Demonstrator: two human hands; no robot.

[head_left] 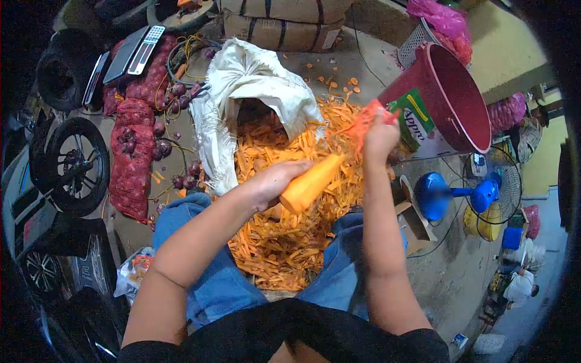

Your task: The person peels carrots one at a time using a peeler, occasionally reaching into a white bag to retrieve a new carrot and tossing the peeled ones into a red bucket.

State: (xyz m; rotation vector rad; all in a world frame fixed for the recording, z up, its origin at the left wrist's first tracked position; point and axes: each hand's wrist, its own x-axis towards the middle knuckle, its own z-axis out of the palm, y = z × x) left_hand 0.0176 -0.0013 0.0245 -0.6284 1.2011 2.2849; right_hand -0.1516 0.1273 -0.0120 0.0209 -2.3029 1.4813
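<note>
- The heap of orange peelings [272, 248] spreads between my knees, its near sides edged by my jeans [224, 284].
- A white sack [260, 72] borders the heap's far left, its mouth open onto it.
- A red bucket [417, 78] bounds its far right; above the heap there's open air.
- My left hand [277, 183] grips the carrot; my right [382, 136] is clenched over the heap's right side.
- The carrot [311, 186], above the heap, slants lengthwise, narrow end bucketward, thick end lapward.
- Blurred in my right: probably a red peeler [362, 124].
</note>
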